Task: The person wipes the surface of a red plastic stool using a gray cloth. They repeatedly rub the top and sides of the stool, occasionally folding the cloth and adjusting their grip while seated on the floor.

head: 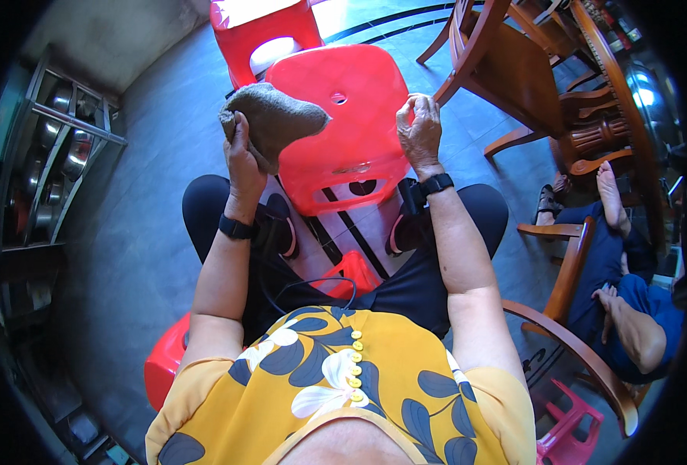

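Note:
A grey-brown cloth (285,119) with a soft, fuzzy surface is bunched in my left hand (242,154), thumb on top of it. It hangs over the left side of a red plastic stool (361,131), its pointed corner reaching towards the stool's round hole. My right hand (421,128) is at the stool's right edge, fingers curled in to meet the thumb. I see nothing between those fingers; whether the hand touches the stool I cannot tell. Each wrist wears a black band.
Another red stool (268,40) stands beyond the first. Wooden chairs (506,70) crowd the right, where a seated person's bare foot (609,186) shows. A metal rack (59,145) with steel pots is at the left. A pink stool (570,427) stands lower right.

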{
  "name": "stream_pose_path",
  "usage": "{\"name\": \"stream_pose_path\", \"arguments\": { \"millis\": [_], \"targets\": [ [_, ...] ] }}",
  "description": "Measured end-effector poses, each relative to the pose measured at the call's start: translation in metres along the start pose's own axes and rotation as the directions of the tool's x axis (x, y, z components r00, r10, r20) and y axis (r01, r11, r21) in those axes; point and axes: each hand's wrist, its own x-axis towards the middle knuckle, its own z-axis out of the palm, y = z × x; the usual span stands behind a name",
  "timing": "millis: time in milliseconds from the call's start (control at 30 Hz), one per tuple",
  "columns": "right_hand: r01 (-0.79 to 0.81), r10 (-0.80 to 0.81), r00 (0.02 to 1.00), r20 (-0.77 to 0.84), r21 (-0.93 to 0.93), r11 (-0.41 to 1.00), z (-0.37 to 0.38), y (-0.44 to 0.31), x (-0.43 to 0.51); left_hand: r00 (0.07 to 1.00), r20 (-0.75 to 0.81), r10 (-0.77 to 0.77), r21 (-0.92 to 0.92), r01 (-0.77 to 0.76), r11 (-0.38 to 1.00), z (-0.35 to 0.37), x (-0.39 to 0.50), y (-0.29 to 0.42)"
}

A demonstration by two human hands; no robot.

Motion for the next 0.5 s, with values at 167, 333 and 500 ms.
{"name": "stream_pose_path", "arguments": {
  "millis": [167, 333, 500],
  "targets": [
    [0.016, -0.015, 1.000, -0.024, 0.014, 1.000, -0.0001, 0.0009, -0.0001, 1.000, -0.002, 0.007, -0.020, -0.007, 1.000, -0.0014, 0.0022, -0.0029],
    [-0.028, 0.028, 0.999, -0.025, -0.002, 1.000, 0.0017, -0.0017, 0.0001, 0.998, -0.060, 0.023, 0.025, -0.022, 0.999, -0.0022, 0.0015, -0.0028],
    [-0.028, 0.028, 0.999, -0.034, -0.005, 1.000, 0.0001, 0.0001, 0.0015, 1.000, -0.001, 0.002, -0.011, -0.002, 1.000, -0.0038, 0.0022, -0.0030]
  ]
}}
